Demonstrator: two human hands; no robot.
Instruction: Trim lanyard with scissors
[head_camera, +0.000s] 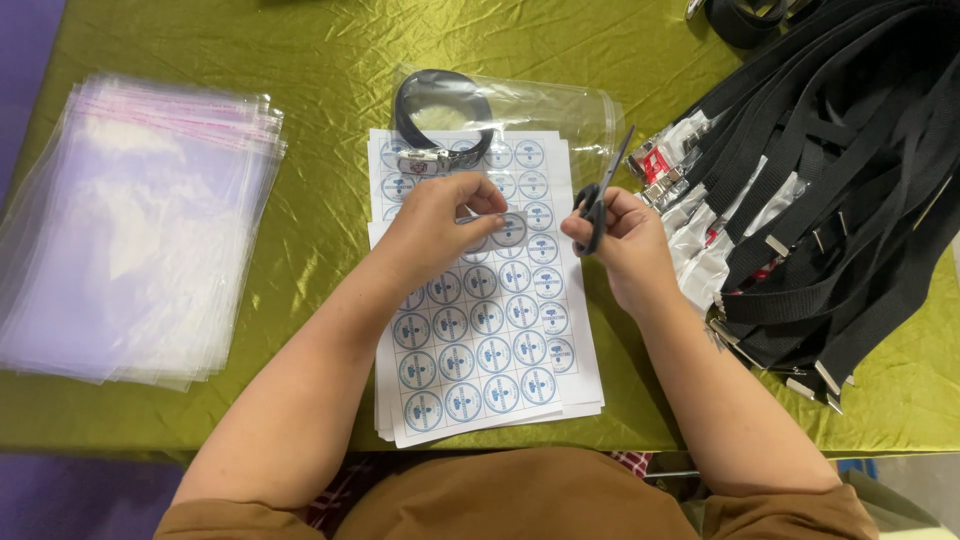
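A stack of white sticker sheets (490, 340) printed with round blue-and-white stickers lies in front of me on the green cloth. My left hand (437, 222) rests on the upper part of the sheet and pinches one round sticker (510, 229) at its fingertips. My right hand (622, 245) grips a pair of black-handled scissors (602, 195), blades pointing up and away. A clear plastic bag (545, 110) holding a coiled black belt (440, 115) lies across the top of the sheets.
A thick pile of clear plastic bags (140, 225) sits at the left. A heap of black belts (840, 190) with metal buckles, some wrapped in plastic, fills the right side. The green cloth (300, 60) covers the table, whose near edge is below.
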